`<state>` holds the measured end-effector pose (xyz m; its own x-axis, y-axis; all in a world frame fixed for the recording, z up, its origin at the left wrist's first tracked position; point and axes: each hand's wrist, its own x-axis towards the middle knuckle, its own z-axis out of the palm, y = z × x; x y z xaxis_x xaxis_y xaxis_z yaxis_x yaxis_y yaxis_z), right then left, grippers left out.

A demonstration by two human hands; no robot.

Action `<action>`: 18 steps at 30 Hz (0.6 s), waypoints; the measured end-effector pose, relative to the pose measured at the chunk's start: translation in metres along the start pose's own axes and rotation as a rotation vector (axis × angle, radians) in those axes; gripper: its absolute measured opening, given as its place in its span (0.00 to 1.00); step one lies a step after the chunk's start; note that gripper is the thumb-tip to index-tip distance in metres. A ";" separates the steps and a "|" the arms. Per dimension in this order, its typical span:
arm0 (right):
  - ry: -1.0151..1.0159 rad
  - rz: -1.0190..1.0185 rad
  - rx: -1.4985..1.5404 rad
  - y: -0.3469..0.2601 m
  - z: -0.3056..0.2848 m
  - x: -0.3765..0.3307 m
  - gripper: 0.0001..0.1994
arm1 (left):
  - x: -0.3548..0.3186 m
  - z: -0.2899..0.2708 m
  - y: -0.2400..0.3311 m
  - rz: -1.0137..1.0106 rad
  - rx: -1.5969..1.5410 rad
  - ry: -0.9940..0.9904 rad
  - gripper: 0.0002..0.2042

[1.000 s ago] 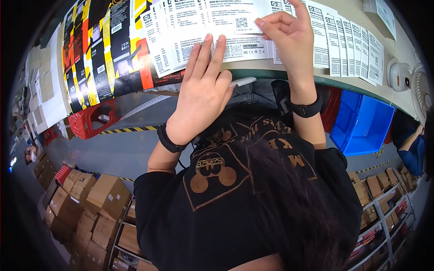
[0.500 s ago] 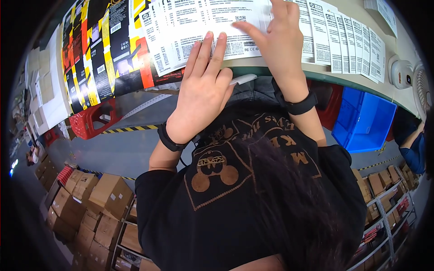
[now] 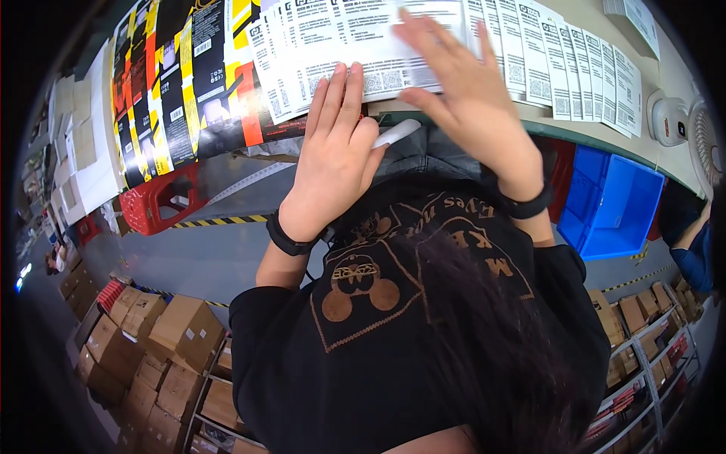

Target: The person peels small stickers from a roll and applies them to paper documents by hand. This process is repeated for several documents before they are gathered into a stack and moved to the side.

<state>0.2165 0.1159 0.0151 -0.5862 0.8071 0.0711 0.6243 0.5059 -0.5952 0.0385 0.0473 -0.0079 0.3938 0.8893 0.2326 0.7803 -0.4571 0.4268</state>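
Observation:
White printed leaflets (image 3: 318,41) with small square codes lie overlapped in a long fanned row on the table. My left hand (image 3: 329,155) rests at their near edge, three fingers stretched flat on the paper. Between its thumb and forefinger sits a white, flat tool with a rounded end (image 3: 398,133), jutting out to the right over the table edge. Slightly smeared by motion, my right hand (image 3: 473,102) hovers over or touches the leaflets with its fingers spread; nothing shows in its grasp. Its fingertips partly cover the sheets beneath.
Left of the leaflets, black, yellow and red printed packaging sheets (image 3: 181,83) overlap in a row. A small white fan (image 3: 703,144) and a leaflet stack (image 3: 635,26) are at right. Below the table stand a blue bin (image 3: 616,204) and a red stool (image 3: 159,203). Cartons (image 3: 181,329) fill shelves behind.
My right hand has come nearer to me and its fingers have spread. My left hand has shifted slightly nearer, still keeping the white tool under its thumb.

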 end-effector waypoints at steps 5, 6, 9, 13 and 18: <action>0.171 0.151 -0.045 -0.008 -0.023 -0.011 0.30 | -0.002 -0.002 0.002 -0.001 -0.001 -0.003 0.09; 0.259 0.120 -0.039 -0.008 -0.024 -0.011 0.30 | -0.002 -0.002 0.002 -0.006 -0.006 -0.003 0.09; 0.353 0.193 0.259 0.003 -0.013 -0.006 0.28 | -0.003 -0.002 0.003 -0.014 -0.007 -0.005 0.09; 0.438 0.337 0.655 0.038 0.021 0.009 0.16 | -0.001 -0.002 0.004 -0.005 0.006 -0.033 0.10; 0.481 0.366 0.777 0.042 0.036 0.014 0.06 | -0.002 -0.001 0.004 0.000 0.050 -0.083 0.10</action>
<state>0.2162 0.1380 -0.0375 -0.0446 0.9990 -0.0067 0.1112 -0.0017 -0.9938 0.0402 0.0441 -0.0056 0.4309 0.8883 0.1587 0.8029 -0.4577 0.3819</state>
